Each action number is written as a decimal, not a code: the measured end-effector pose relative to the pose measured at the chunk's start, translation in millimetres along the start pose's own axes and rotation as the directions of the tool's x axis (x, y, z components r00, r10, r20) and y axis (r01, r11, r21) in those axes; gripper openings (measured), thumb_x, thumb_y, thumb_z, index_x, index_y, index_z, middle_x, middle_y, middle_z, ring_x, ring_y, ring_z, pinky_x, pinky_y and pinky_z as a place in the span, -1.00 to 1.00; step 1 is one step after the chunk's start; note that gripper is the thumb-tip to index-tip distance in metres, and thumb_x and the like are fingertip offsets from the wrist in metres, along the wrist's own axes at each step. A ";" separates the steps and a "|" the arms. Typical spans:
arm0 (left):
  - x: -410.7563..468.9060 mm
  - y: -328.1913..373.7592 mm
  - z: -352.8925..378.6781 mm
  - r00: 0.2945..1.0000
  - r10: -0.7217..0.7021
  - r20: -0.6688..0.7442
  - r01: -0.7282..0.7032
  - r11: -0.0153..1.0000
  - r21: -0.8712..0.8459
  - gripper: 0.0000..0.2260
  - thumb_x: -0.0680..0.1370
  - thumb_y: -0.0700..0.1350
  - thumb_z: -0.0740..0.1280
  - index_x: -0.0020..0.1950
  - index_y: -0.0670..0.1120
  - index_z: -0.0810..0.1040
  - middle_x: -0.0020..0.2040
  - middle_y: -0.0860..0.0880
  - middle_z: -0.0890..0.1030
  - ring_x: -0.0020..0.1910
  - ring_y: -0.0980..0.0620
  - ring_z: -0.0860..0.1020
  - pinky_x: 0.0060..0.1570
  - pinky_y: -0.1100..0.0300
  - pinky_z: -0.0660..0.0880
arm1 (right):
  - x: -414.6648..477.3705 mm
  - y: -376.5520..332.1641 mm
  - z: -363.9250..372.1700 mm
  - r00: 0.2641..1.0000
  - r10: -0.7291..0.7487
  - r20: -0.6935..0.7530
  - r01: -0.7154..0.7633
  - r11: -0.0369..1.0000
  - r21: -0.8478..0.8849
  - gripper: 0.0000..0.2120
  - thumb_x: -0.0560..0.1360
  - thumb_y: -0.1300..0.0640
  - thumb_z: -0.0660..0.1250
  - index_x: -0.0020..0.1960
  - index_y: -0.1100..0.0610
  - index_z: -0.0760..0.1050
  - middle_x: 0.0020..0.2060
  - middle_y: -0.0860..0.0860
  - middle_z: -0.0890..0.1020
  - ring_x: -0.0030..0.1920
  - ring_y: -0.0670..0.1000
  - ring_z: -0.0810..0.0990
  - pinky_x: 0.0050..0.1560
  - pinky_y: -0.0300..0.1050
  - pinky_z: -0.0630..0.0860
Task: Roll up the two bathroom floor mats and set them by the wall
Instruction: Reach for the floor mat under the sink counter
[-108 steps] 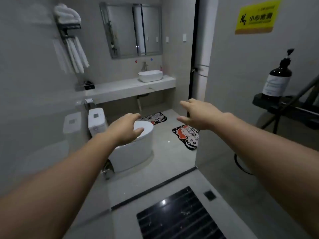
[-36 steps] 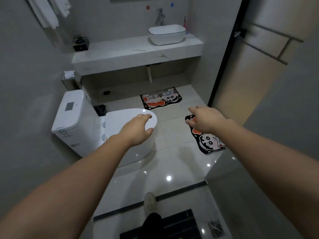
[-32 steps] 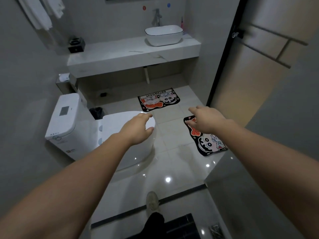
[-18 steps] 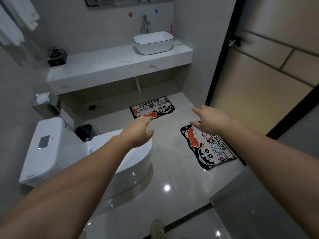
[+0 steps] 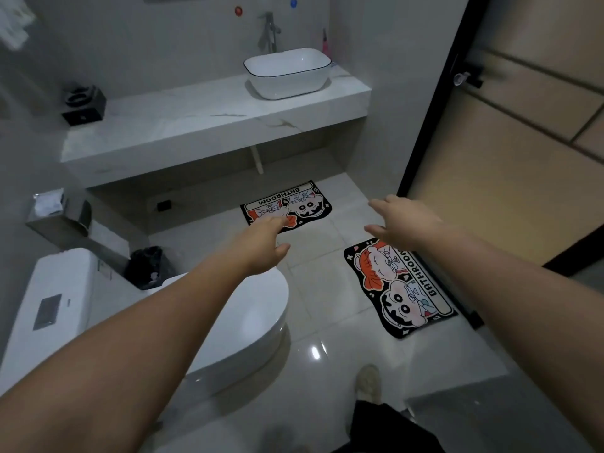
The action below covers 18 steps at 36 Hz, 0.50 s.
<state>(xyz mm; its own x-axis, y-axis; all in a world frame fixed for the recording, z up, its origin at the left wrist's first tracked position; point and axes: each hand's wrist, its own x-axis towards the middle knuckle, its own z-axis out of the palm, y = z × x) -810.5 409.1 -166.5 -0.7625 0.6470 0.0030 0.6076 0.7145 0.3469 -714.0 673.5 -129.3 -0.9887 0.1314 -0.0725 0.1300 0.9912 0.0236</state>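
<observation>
Two black cartoon bathroom mats lie flat on the pale tiled floor. The far mat [image 5: 294, 204] sits under the sink counter, its near left corner hidden by my left hand. The near mat [image 5: 402, 289] lies along the door on the right. My left hand [image 5: 264, 243] is stretched forward in the air above the toilet, fingers straight, holding nothing. My right hand [image 5: 405, 222] reaches out above the near mat's far end, fingers spread and empty. Neither hand touches a mat.
A white toilet [image 5: 228, 322] fills the left foreground, with a black bin [image 5: 147, 268] behind it. A marble counter [image 5: 196, 125] with a white basin [image 5: 287, 73] spans the far wall. A tan door [image 5: 510, 158] stands on the right. My foot [image 5: 369, 382] is on the floor.
I have stepped further into the bathroom; the mats and counter now look closer. Both hands stayed outstretched and empty, with the left one now overlapping the far mat.
</observation>
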 end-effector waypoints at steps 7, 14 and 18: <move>76.6 -3.3 8.5 0.997 -0.065 -0.048 0.065 0.998 0.005 -0.53 0.52 0.03 0.28 0.41 -0.01 0.30 0.33 -0.05 0.45 0.26 -0.05 0.43 0.16 0.10 0.37 | 84.1 39.0 1.6 0.996 -0.085 -0.009 0.085 0.996 -0.002 -0.42 0.52 -0.20 0.15 0.44 0.07 0.20 0.30 0.12 0.46 0.21 0.13 0.48 0.16 0.08 0.47; 155.9 -2.8 12.3 0.992 -0.116 -0.051 0.117 0.993 0.026 -0.52 0.52 0.03 0.28 0.41 0.00 0.30 0.36 -0.03 0.44 0.28 -0.03 0.42 0.18 0.08 0.40 | 173.0 85.0 -4.9 0.989 -0.151 0.008 0.151 0.989 0.005 -0.42 0.53 -0.18 0.15 0.45 0.09 0.19 0.33 0.15 0.42 0.24 0.15 0.45 0.20 0.08 0.42; 188.0 -5.5 10.9 0.982 -0.179 -0.065 0.179 0.984 -0.008 -0.52 0.52 0.03 0.29 0.43 0.00 0.29 0.35 -0.05 0.43 0.27 -0.04 0.42 0.20 0.07 0.39 | 213.0 97.8 -4.6 0.979 -0.201 0.029 0.201 0.980 0.006 -0.43 0.53 -0.19 0.14 0.44 0.09 0.20 0.31 0.15 0.43 0.23 0.16 0.45 0.17 0.08 0.42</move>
<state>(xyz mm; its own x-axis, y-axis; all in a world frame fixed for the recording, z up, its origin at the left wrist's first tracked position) -954.7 529.7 -178.0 -0.8717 0.4900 0.0017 0.4596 0.8166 0.3491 -912.2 798.4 -137.8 -0.9920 -0.0700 -0.1047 -0.0707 0.9975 0.0028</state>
